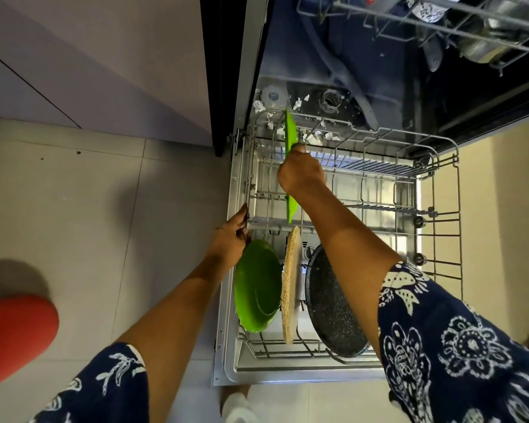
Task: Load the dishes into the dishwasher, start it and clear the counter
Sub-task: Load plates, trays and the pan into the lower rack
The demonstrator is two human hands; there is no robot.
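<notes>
Green plate (pixel 290 129), thin and bright, standing on edge at the far left of the lower rack (pixel 379 164), right hand (pixel 300 172) with its grip wrapped round the rim. Open tine rows lie to its right. Left hand (pixel 231 236) holds the rack's left rim. Nearer stand a green bowl (pixel 257 288), speckled plate (pixel 290 285) and dark pan (pixel 330 303).

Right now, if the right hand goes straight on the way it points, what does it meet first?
Probably the rear rim of the lower rack, and the thin green plate that the right hand holds would touch it before the fingers. Depth is unclear.
</notes>
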